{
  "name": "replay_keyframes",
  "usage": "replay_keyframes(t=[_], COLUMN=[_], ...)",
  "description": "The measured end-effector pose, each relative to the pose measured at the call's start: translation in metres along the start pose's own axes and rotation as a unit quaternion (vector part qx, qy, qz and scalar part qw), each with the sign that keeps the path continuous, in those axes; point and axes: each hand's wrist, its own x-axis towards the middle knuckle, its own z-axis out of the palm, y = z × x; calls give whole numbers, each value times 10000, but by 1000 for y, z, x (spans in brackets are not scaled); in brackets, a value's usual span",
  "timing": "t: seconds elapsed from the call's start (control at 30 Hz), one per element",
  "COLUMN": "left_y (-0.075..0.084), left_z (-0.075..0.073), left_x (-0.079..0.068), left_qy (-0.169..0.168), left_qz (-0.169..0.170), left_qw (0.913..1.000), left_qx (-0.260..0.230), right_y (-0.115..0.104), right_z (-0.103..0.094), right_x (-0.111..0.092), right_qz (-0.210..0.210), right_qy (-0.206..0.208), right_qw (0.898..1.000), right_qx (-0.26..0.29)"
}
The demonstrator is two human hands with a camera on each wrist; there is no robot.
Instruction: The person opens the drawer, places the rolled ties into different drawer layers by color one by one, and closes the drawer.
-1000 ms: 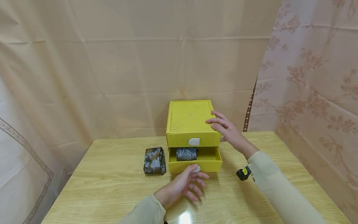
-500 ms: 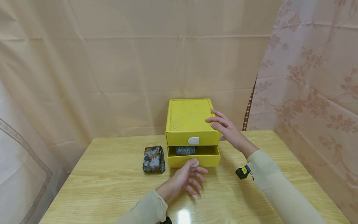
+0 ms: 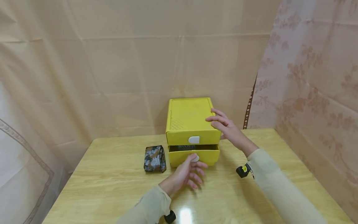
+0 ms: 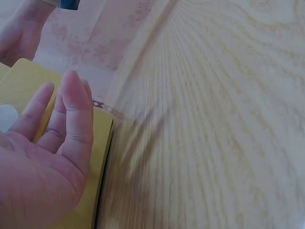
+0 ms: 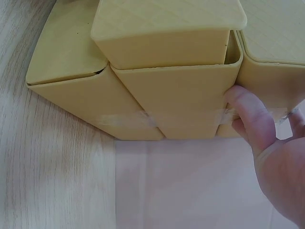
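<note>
A yellow two-drawer storage box [image 3: 190,115] stands at the back of the table in the head view. Its lower drawer [image 3: 180,158] is partly pulled out, and a dark rolled item [image 3: 185,147] shows inside, mostly hidden. My left hand [image 3: 183,174] touches the drawer front with its thumb by the white knob [image 3: 195,159]; its other fingers are loosely extended below. At the box's upper right edge rests my right hand [image 3: 229,129], fingertips on the top and side; the right wrist view shows fingers [image 5: 255,114] against the side wall. Left of the drawer lies a folded camouflage-patterned bundle [image 3: 154,159].
The wooden table [image 3: 112,186] extends to both sides and in front of the box. A beige curtain [image 3: 126,68] hangs right behind it, and a flowered curtain [image 3: 313,77] borders the right. The upper drawer, with its white knob [image 3: 194,140], is closed.
The lower drawer has slid inward, with my left hand moving forward along with it. Less of the dark roll shows now. My right hand has stayed on the box.
</note>
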Motion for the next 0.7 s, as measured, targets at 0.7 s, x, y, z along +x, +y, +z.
replay_keyframes(t=[0.7], left_y=[7], left_z=[-11], left_x=[8], left_qy=[165], left_qz=[4], left_qw=[9998], left_qx=[-139], right_y=[8], right_z=[5], right_x=[11], right_qz=[-139], right_qy=[-1], right_qw=[9999], right_qx=[60])
